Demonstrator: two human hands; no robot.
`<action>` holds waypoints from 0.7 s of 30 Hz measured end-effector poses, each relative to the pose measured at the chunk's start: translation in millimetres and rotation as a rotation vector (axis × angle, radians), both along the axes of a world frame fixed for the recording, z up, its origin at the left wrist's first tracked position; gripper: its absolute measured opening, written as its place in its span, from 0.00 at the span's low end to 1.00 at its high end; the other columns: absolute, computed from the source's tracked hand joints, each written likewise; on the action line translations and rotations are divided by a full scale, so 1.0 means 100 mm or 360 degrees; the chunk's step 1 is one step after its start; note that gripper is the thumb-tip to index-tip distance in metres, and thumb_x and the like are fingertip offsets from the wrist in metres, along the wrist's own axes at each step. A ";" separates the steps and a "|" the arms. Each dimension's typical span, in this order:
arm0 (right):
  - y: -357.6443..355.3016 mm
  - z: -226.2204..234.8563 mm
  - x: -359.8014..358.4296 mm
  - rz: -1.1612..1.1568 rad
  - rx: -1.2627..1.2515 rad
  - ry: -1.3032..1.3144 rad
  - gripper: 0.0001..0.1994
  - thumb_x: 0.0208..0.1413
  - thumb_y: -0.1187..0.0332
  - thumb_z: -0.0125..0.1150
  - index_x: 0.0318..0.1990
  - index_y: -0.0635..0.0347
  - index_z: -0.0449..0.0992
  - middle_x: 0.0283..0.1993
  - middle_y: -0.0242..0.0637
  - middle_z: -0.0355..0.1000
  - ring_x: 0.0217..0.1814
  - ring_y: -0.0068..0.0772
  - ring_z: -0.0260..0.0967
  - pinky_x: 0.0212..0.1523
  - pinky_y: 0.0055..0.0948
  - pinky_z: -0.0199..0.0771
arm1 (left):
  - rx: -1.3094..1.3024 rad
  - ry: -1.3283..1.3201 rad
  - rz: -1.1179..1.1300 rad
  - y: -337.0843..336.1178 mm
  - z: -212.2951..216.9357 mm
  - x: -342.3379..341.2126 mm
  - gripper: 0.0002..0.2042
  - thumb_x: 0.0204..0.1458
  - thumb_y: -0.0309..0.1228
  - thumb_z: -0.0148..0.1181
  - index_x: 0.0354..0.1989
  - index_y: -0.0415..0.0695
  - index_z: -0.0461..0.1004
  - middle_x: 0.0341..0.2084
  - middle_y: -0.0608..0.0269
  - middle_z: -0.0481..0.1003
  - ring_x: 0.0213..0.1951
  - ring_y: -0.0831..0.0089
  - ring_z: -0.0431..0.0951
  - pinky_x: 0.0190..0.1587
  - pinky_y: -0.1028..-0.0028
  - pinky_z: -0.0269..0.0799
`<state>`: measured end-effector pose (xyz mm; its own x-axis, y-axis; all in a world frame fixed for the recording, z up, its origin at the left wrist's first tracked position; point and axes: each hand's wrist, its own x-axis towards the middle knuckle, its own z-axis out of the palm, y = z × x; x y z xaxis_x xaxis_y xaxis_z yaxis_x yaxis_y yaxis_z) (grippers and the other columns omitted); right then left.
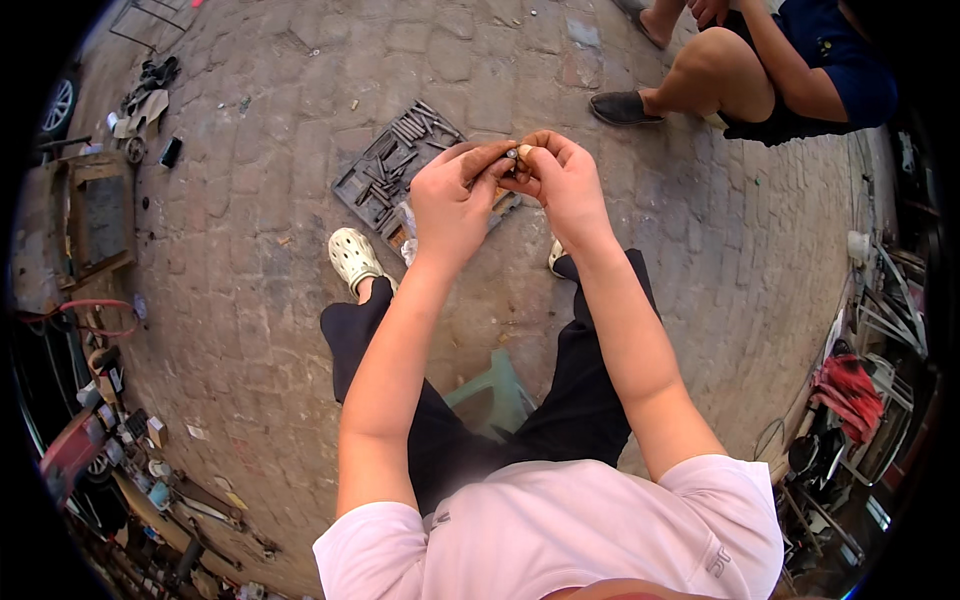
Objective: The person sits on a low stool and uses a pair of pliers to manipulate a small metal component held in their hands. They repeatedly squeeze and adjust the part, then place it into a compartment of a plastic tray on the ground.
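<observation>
I sit on a low green stool [497, 385] over a brick pavement. My left hand [452, 200] and my right hand [560, 180] are raised in front of me and meet at the fingertips. Between them they pinch a small metal part [515, 153], which both thumbs and forefingers touch. Just beyond and below my hands lies a dark tray of metal sockets and bits [395, 165] on the ground. My feet in white clogs [353, 257] rest near the tray.
Another person [770, 70] in dark blue sits at the top right, one dark shoe [622, 107] on the bricks. A wooden frame [95, 215] lies far left. Tools and clutter line the lower left [130, 450], and red and metal gear the right edge [850, 400].
</observation>
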<state>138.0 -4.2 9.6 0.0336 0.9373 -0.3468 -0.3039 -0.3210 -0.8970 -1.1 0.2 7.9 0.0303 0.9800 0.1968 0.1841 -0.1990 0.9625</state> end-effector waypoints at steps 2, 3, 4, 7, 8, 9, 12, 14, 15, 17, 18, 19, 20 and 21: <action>0.02 -0.01 0.00 0.0004 0.0004 0.0027 0.05 0.60 0.75 0.50 0.39 0.67 0.70 0.36 0.34 0.71 0.38 0.23 0.74 0.43 0.27 0.80 | 0.0011 -0.0036 -0.0002 0.03 -0.01 -0.02 0.08 0.48 0.21 0.62 0.36 0.40 0.82 0.27 0.58 0.80 0.28 0.70 0.79 0.32 0.75 0.73; 0.01 0.04 -0.03 0.0016 0.0043 -0.0022 0.05 0.60 0.75 0.50 0.39 0.67 0.70 0.36 0.34 0.71 0.38 0.23 0.73 0.43 0.27 0.80 | 0.0008 -0.0059 -0.0005 0.03 -0.02 -0.02 0.08 0.48 0.21 0.62 0.36 0.40 0.82 0.27 0.58 0.80 0.28 0.70 0.79 0.32 0.75 0.73; 0.00 0.07 -0.04 0.0028 0.0082 -0.0070 0.05 0.60 0.75 0.50 0.39 0.67 0.70 0.36 0.35 0.71 0.38 0.23 0.73 0.43 0.27 0.80 | -0.0015 -0.0078 -0.0002 0.03 -0.04 -0.02 0.08 0.48 0.21 0.62 0.36 0.40 0.82 0.27 0.58 0.80 0.28 0.70 0.79 0.32 0.75 0.73; -0.01 0.05 -0.04 0.0029 0.0089 -0.0076 0.05 0.60 0.75 0.49 0.39 0.67 0.70 0.36 0.35 0.71 0.37 0.23 0.73 0.43 0.27 0.80 | -0.0032 -0.0072 -0.0005 0.02 -0.05 -0.03 0.08 0.48 0.22 0.62 0.36 0.40 0.82 0.27 0.58 0.80 0.28 0.70 0.79 0.31 0.75 0.73; -0.01 0.04 -0.04 0.0016 0.0070 -0.0044 0.05 0.60 0.75 0.50 0.39 0.68 0.70 0.36 0.35 0.71 0.37 0.23 0.73 0.43 0.27 0.80 | -0.0001 -0.0026 -0.0012 0.02 -0.03 -0.03 0.08 0.48 0.22 0.62 0.36 0.41 0.82 0.28 0.58 0.80 0.28 0.70 0.79 0.31 0.75 0.73; 0.00 0.03 -0.03 0.0005 0.0050 -0.0012 0.05 0.60 0.75 0.50 0.39 0.68 0.70 0.36 0.35 0.71 0.37 0.23 0.73 0.43 0.28 0.80 | 0.0029 0.0021 -0.0017 0.02 -0.02 -0.03 0.08 0.48 0.22 0.62 0.36 0.41 0.82 0.28 0.58 0.80 0.28 0.70 0.79 0.31 0.75 0.73; -0.01 0.06 -0.06 0.0004 0.0108 -0.0111 0.05 0.60 0.75 0.49 0.39 0.68 0.70 0.36 0.35 0.71 0.37 0.23 0.73 0.43 0.28 0.80 | -0.0006 -0.0118 0.0012 0.04 -0.08 -0.02 0.08 0.47 0.22 0.62 0.36 0.41 0.82 0.28 0.57 0.80 0.28 0.70 0.79 0.31 0.75 0.73; -0.01 0.06 -0.07 0.0006 0.0126 -0.0136 0.05 0.60 0.75 0.50 0.38 0.67 0.70 0.36 0.35 0.70 0.37 0.23 0.73 0.43 0.28 0.80 | -0.0009 -0.0052 0.0028 0.03 -0.07 -0.02 0.08 0.47 0.22 0.62 0.36 0.40 0.82 0.28 0.57 0.80 0.28 0.69 0.79 0.31 0.75 0.73; -0.01 0.03 -0.06 0.0004 0.0100 -0.0094 0.05 0.60 0.75 0.50 0.38 0.67 0.70 0.36 0.35 0.70 0.37 0.23 0.73 0.43 0.28 0.80 | -0.0012 -0.0019 0.0037 0.02 -0.07 -0.02 0.08 0.47 0.22 0.62 0.36 0.40 0.82 0.28 0.57 0.80 0.28 0.69 0.79 0.32 0.75 0.73; -0.01 0.01 -0.04 0.0000 0.0069 -0.0026 0.05 0.60 0.75 0.50 0.38 0.67 0.70 0.36 0.35 0.70 0.38 0.23 0.72 0.43 0.29 0.80 | 0.0032 0.0006 0.0003 0.02 -0.04 -0.03 0.08 0.47 0.22 0.63 0.36 0.40 0.82 0.28 0.57 0.80 0.28 0.69 0.79 0.32 0.75 0.73; 0.00 0.01 -0.04 0.0001 0.0067 0.0003 0.05 0.60 0.75 0.50 0.38 0.67 0.70 0.36 0.35 0.70 0.38 0.22 0.72 0.43 0.29 0.80 | 0.0057 0.0020 -0.0010 0.03 -0.02 -0.04 0.08 0.47 0.22 0.63 0.36 0.40 0.82 0.28 0.57 0.80 0.28 0.69 0.79 0.32 0.74 0.73; 0.01 0.02 -0.04 0.0003 0.0065 0.0032 0.05 0.60 0.75 0.50 0.38 0.67 0.70 0.36 0.35 0.70 0.38 0.22 0.72 0.43 0.29 0.80 | 0.0002 -0.0057 -0.0002 0.03 -0.05 -0.04 0.08 0.47 0.22 0.63 0.36 0.40 0.82 0.27 0.58 0.80 0.28 0.69 0.79 0.31 0.74 0.72; 0.00 0.02 -0.06 -0.0001 0.0089 -0.0038 0.05 0.60 0.75 0.51 0.38 0.68 0.69 0.35 0.36 0.70 0.37 0.22 0.72 0.42 0.28 0.81 | -0.0052 -0.0134 0.0007 0.02 -0.11 -0.04 0.08 0.47 0.22 0.63 0.36 0.40 0.82 0.27 0.58 0.80 0.27 0.69 0.79 0.31 0.74 0.72; -0.01 0.03 -0.08 -0.0007 0.0124 -0.0112 0.05 0.60 0.75 0.51 0.39 0.69 0.69 0.35 0.36 0.71 0.36 0.22 0.72 0.41 0.27 0.81 | -0.0097 -0.0215 0.0013 0.05 -0.12 -0.04 0.08 0.46 0.22 0.63 0.36 0.40 0.82 0.26 0.58 0.80 0.27 0.69 0.79 0.31 0.74 0.72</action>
